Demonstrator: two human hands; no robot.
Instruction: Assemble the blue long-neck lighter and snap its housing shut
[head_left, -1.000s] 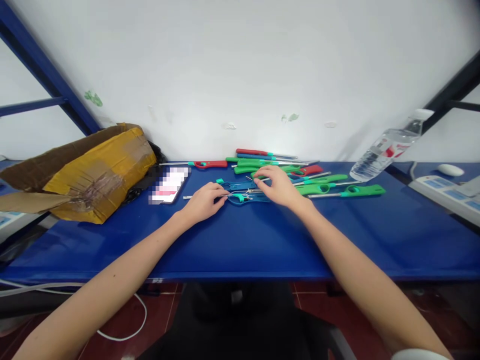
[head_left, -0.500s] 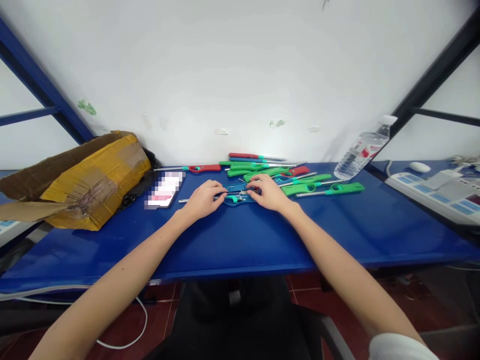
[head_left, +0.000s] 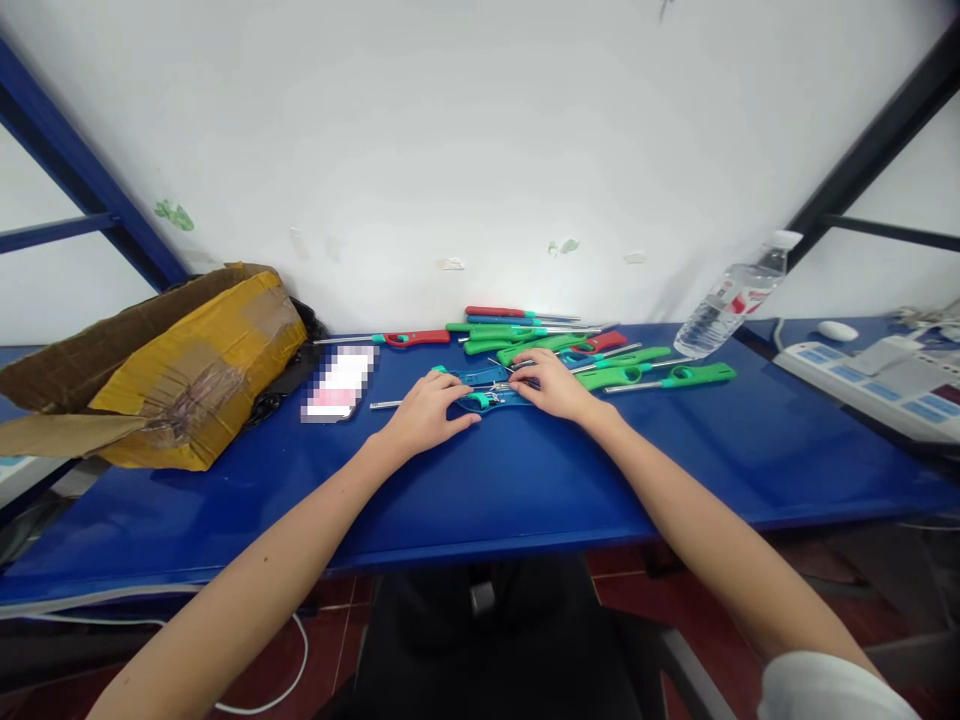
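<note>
An opened blue gas lighter [head_left: 512,400] lies near the middle of the table, its small metal inner parts and green trigger exposed. A separate blue casing half [head_left: 486,376] lies just behind it. My left hand [head_left: 426,414] holds the lighter's front end, fingers over it and thumb along the near side; the metal tube sticks out to the left. My right hand [head_left: 556,386] is over the handle end with fingertips pinched together at the inner parts. What is between those fingertips is too small to make out.
Several green, red and blue lighters [head_left: 697,374] lie behind and right of my hands. A phone [head_left: 341,383] and a torn cardboard box [head_left: 202,390] are on the left. A water bottle [head_left: 731,305] stands tilted-looking at the right, near a white power strip [head_left: 870,385]. A wall [head_left: 480,150] closes the back.
The view has shifted slightly, so things appear a little further right. My left thumb has stretched out along the lighter's near side. The right hand stays at the inner parts.
</note>
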